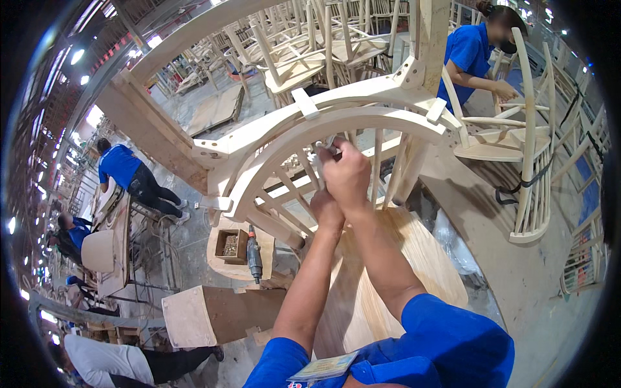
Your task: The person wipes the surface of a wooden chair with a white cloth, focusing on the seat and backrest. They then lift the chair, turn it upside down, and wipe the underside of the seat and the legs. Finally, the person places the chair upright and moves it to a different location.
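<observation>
An unfinished pale wooden chair frame (336, 123) with a curved rail and several spindles stands raised in front of me. My right hand (348, 176) is closed on a small metal tool (325, 150), held against the underside of the curved rail. My left hand (326, 210) is fisted just below the right hand, among the spindles. Whether it grips anything is hidden by the right hand.
Below lie a round wooden panel (394, 258), a small box of screws (229, 246) and a power drill (253, 255). A person in a blue shirt (469, 52) handles another chair (517, 139) at the upper right. Stacked chairs (304, 45) fill the back. More people work at the left (123, 168).
</observation>
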Motion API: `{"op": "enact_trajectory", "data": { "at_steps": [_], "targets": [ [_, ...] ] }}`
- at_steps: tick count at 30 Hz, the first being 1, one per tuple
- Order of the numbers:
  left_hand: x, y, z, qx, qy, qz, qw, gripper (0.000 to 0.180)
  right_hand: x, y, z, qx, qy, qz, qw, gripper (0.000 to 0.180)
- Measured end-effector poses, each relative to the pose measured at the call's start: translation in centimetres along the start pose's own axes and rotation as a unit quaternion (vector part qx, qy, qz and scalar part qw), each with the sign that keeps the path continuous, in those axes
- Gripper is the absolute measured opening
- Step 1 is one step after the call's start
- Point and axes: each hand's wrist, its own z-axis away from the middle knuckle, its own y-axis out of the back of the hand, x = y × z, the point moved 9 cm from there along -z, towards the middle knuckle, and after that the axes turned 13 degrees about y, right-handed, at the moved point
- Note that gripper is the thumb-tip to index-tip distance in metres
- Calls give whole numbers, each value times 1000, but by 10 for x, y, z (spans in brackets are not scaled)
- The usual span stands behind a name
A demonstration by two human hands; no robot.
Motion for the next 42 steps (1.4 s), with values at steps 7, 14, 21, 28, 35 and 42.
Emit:
{"op": "enact_trajectory", "data": {
  "at_steps": [7,14,21,28,35,42],
  "targets": [
    [26,20,10,64,4,141,988,35,55,-27,13,147,-285,-492,809,22],
    [22,23,15,54,-27,160,985,37,4,-4,7,37,4,20,999,22],
    [2,-2,6,46,-20,0,999,33,9,6,22,71,-19,-90,993,13],
    [23,14,13,2,-5,132,991,34,50,-34,30,154,-254,-549,781,44],
    [8,-9,9,-42,59,144,987,35,26,-22,20,-8,-98,-86,991,36],
    [14,20,15,45,28,180,982,36,70,-29,7,25,-195,-324,925,29]
  ]
}}
